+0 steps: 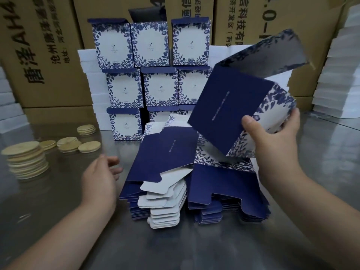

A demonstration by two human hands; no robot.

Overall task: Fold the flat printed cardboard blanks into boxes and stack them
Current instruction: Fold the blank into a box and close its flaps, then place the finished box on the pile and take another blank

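Your right grip (272, 137) clamps the half-folded box (229, 106) at centre right, left grip (97, 178) spread empty; next, probably tuck its raised flap (272, 53).

Left hand (98, 178) hovers near left, fingers loosely spread. Right hand (272, 137), raised at right, grips a navy floral-printed cardboard box (229, 112), thumb on its near face.

R hand (272, 139) grips part-folded box (229, 114), tilted, just above blank pile (167, 152). L hand (97, 178) open, just left of pile. Folded boxes (124, 88) stacked behind pile; wooden discs (25, 160) well left.
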